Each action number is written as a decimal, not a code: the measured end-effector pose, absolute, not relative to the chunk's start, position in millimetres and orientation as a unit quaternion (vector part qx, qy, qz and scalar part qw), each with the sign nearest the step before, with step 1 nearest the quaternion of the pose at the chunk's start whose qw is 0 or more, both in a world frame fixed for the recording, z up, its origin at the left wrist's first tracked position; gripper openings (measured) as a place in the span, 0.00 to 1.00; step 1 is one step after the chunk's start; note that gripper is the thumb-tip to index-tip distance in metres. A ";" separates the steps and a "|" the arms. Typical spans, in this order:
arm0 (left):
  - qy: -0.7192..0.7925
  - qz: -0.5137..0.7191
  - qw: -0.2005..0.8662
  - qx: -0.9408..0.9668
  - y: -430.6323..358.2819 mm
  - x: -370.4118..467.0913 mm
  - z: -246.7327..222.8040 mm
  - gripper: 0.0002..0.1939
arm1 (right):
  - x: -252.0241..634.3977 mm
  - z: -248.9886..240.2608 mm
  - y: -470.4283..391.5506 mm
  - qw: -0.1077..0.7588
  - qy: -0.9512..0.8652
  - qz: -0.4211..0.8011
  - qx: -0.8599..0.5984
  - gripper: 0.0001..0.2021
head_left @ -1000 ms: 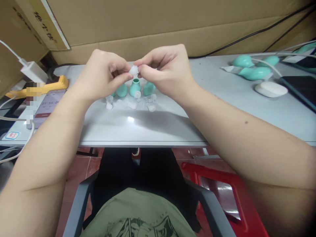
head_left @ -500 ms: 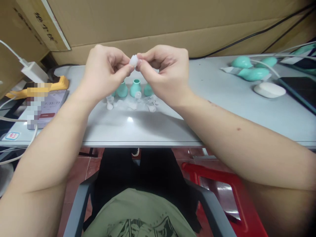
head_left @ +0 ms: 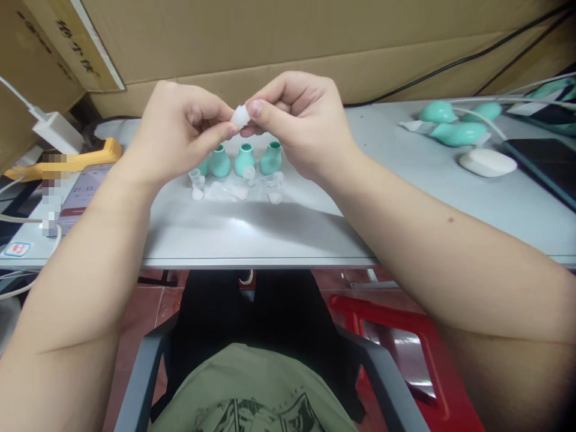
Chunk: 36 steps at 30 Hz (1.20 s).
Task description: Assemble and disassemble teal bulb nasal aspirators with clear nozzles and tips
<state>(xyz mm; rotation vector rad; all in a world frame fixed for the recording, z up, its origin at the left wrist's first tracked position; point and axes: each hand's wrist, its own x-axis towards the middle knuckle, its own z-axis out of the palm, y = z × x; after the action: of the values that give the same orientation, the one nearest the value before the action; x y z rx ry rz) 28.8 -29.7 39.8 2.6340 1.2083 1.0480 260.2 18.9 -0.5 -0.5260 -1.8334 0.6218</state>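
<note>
Above the table, my left hand [head_left: 189, 123] pinches a small white translucent cap-like piece [head_left: 240, 117] between thumb and fingertips. My right hand [head_left: 299, 117] is closed at the right side of the same piece, its thumb and index finger pressed against it. Below the hands stands a row of several mint-green rubber bulbs [head_left: 245, 161] with open necks facing up. In front of them lie small clear and white plastic parts [head_left: 274, 197], among them a clear tube-like part [head_left: 197, 175] at the left end.
Packed green bulbs [head_left: 459, 133] and a white rounded case [head_left: 488, 162] lie on the right of the grey table [head_left: 252, 237], near a dark tablet [head_left: 540, 165]. A phone [head_left: 83, 195], yellow power strip [head_left: 90, 159] and white charger [head_left: 58, 132] are at left. Cardboard [head_left: 292, 36] stands behind.
Both hands still hold the white piece, which now looks tilted. My right hand's fingers have shifted on it and its wrist has turned slightly. The view has moved a little.
</note>
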 end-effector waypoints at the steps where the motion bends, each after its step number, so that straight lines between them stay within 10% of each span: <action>1: 0.396 0.341 0.032 0.852 -29.6 28.6 39.7 0.12 | 259.2 -1.0 15.4 0.526 -0.782 0.240 -0.234 0.25; 36: 0.388 0.427 0.043 0.816 -27.1 33.0 34.7 0.10 | 260.8 -3.6 2.7 0.495 -0.774 0.338 -0.203 0.28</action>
<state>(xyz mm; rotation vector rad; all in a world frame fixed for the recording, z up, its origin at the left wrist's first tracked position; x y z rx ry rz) 33.0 -27.1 34.7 2.4949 1.1858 1.3061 260.8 2.7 -3.6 -0.4915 -1.8760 0.8196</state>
